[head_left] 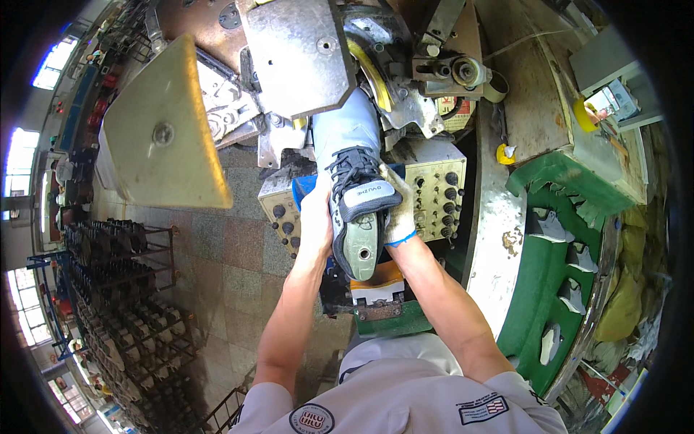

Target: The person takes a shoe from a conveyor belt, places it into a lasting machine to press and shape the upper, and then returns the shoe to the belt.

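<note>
A grey shoe upper (348,130) with dark laces and a dark padded collar is stretched over a pale green last (359,249). Its toe end points away from me and disappears beneath the metal plate (296,58) of a machine. My left hand (316,215) is closed against the left side of the shoe near the heel. On the opposite side my right hand (399,207), in a whitish knitted glove with a blue cuff edge, grips the shoe by its collar. Some fingers of both hands are hidden behind the shoe.
Control boxes with dark knobs (437,192) sit below the machine head. A yellowish panel (163,134) hangs at the left. Racks of shoes (119,289) stand on the left floor. To the right, a green trough (531,289) carries several pale shoe parts, beside a wooden bench (531,94).
</note>
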A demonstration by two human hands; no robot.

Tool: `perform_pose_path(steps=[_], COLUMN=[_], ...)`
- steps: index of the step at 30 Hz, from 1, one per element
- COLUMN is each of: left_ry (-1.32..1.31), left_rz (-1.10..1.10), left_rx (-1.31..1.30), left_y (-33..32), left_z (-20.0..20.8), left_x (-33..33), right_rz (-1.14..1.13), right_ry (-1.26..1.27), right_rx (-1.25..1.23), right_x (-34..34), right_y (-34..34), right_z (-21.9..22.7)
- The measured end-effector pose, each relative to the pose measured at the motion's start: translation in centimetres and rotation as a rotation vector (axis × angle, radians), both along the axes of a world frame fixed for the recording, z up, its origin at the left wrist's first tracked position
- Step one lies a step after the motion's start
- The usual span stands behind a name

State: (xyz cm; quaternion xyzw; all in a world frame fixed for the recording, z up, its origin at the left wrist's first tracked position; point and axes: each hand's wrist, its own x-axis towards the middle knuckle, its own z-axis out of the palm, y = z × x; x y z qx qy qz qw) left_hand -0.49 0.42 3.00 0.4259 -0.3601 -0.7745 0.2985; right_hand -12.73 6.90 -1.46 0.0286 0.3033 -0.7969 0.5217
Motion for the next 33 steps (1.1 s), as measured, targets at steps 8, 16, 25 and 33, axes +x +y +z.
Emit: perform_pose_path(steps=[8, 16, 25, 33], left_ry=[0.001, 0.144, -0.249, -0.646], left_rz=[0.076, 0.132, 0.137, 0.175], left_rx=[-0.041, -0.119, -0.267, -0.176], left_y=[0.9, 1.4, 3.5, 16.2], left_z=[-2.6, -6.1, -6.9, -30.3], left_x=[-0.9, -2.0, 2.7, 12.4], right_rz=[0.022, 0.067, 0.007, -0.029], right_ry=[0.367, 0.706, 0.605, 0.525], right_rx=[0.180, 0.194, 0.264, 0.398], right_x=[-0.9, -3.1, -4.6, -6.7], right_y=[0.6, 0.7, 5.7, 24.5], right_z=[-3.3, -0.8, 0.0, -0.3])
